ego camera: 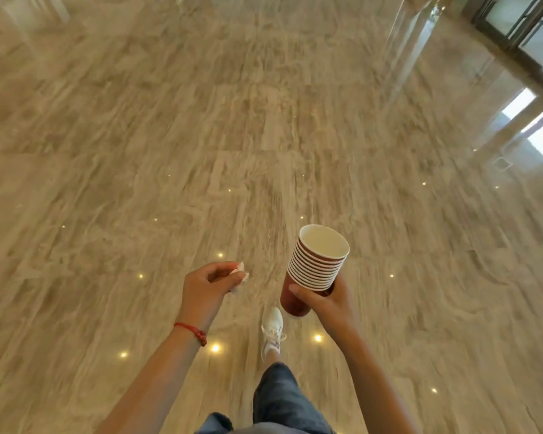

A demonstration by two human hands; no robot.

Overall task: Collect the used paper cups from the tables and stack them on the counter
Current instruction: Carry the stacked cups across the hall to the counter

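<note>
Right hand [328, 300] gripping cup stack [314, 267], open polished floor [264, 120] ahead

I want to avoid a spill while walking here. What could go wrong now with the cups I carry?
The tall stack of red cups tilts, held by the right hand only near its base, so it may topple. The glossy floor could be slippery. The left hand, holding a tissue, cannot help quickly.

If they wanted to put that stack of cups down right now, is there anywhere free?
No table or counter shows. Only polished floor, bare ahead up to the glass door. Both hands are taken: right hand holds the cup stack, left hand a crumpled tissue.
</note>
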